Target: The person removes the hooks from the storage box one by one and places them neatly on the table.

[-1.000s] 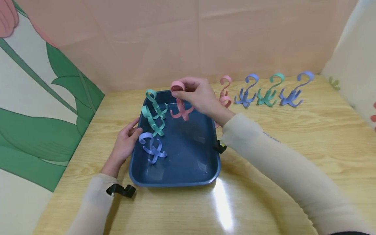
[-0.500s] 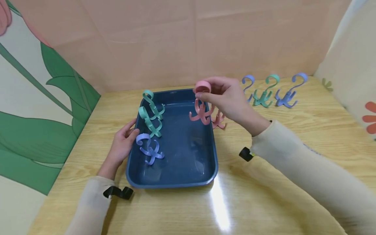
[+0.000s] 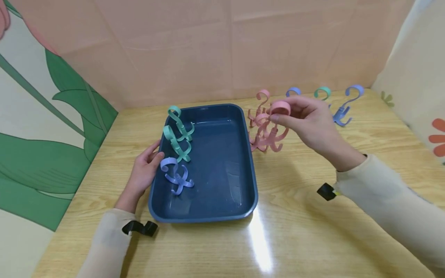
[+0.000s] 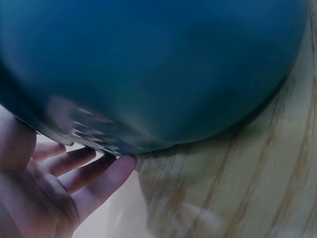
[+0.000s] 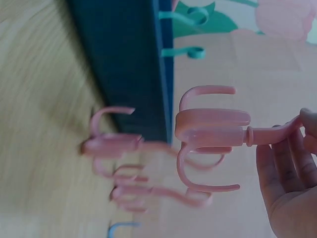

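Observation:
My right hand (image 3: pixel 313 125) pinches the top curl of a pink multi-prong hanging hook (image 3: pixel 280 107), held upright above the table right of the tray. In the right wrist view the pink hook's prongs (image 5: pixel 213 124) spread away from my fingers. My left hand (image 3: pixel 143 172) holds the left side of the dark blue tray (image 3: pixel 255 185), thumb at the rim and fingers against the outer wall. Two green hooks (image 3: pixel 182 152) and a blue hook (image 3: pixel 179 179) lean along the tray's left side. Two pink hooks stand beyond its right rim, the nearer pink hook (image 3: pixel 256 143) partly hidden.
At the back right stand a blue hook (image 3: pixel 293 91), a green hook (image 3: pixel 323 92) and another blue hook (image 3: pixel 340 114), the first two largely hidden by my right hand. A pink-covered wall (image 3: pixel 180 50) rises behind the wooden table (image 3: pixel 292 231).
My right hand has carried the pink hook from above the tray rightward, past its right rim, to over the table. My left hand stays at the tray's left side.

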